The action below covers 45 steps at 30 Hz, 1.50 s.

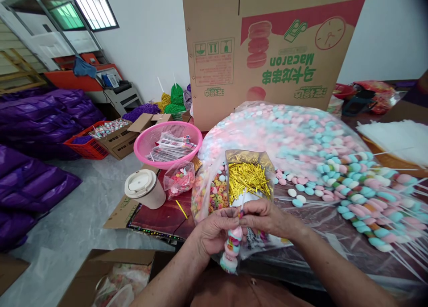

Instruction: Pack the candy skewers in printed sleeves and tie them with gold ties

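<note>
A wrapped marshmallow candy skewer [232,249] hangs candy end down in front of my body. My left hand [216,230] closes on it at the gathered neck of its clear printed wrapper. Pressed against the same neck, the fingers of my right hand [265,217] are pinched together. The white stick points up between both hands. Whether a tie sits in the fingertips is hidden. Just beyond the hands lies an open pouch of gold twist ties [249,178], beside a clear bag of coloured candy rings [217,194]. A single yellow twist tie [181,209] lies on the table to the left.
A big clear bag of pastel marshmallow candies [267,130] covers the table's back, before a tall carton [284,88]. Unwrapped skewers [371,195] are heaped right. Left stand a pink basket of printed wrappers [142,142], a lidded cup [152,195] and a small candy bag [179,180].
</note>
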Tool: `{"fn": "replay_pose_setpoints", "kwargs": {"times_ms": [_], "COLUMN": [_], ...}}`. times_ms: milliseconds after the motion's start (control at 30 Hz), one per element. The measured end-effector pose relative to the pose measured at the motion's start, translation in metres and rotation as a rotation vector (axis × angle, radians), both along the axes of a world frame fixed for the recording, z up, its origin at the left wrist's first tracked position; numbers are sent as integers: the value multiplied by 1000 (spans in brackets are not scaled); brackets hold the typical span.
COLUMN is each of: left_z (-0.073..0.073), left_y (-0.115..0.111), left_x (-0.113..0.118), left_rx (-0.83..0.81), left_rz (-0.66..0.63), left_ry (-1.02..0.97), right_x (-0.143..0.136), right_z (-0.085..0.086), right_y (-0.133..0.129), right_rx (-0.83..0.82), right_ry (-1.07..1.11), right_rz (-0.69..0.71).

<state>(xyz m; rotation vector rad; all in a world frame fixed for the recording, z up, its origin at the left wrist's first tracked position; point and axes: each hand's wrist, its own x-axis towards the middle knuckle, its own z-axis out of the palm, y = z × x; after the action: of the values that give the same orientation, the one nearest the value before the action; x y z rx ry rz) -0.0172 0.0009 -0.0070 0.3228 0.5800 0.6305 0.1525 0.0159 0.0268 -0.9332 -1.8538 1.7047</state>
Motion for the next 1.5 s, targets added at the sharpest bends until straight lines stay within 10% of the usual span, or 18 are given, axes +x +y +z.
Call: {"fn": "replay_pose_setpoints", "kwargs": {"times_ms": [233,467,633,767,867,1167,1333,1500], "left_z": [-5,-7,34,62,52,18,16,3], "left_y": [3,-3,3,2,-9,-19,-8,-11], "left_x": [19,38,17,-8,-2,48,58,79], "left_rx": [-102,452,246,306,386,634,818,1222], "left_rz": [407,617,244,182,-6,134,376,-392], "left_ry": [190,675,589,528,615,751,1022,1030], "right_x": [-22,-4,1,1,0,-2,22,87], "right_z": [-35,-26,-24,-31,-26,-26,-26,-29], "right_y": [-15,-9,-20,-31,-38,-51,-51,-81], "right_rx": [156,880,1110,599,263,-721,-119,38], "right_ry": [-130,-508,-488,-277,-37,421,234,145], "right_rz": [-551,-491,-524,-599,-742,-285,-613,-902]}}
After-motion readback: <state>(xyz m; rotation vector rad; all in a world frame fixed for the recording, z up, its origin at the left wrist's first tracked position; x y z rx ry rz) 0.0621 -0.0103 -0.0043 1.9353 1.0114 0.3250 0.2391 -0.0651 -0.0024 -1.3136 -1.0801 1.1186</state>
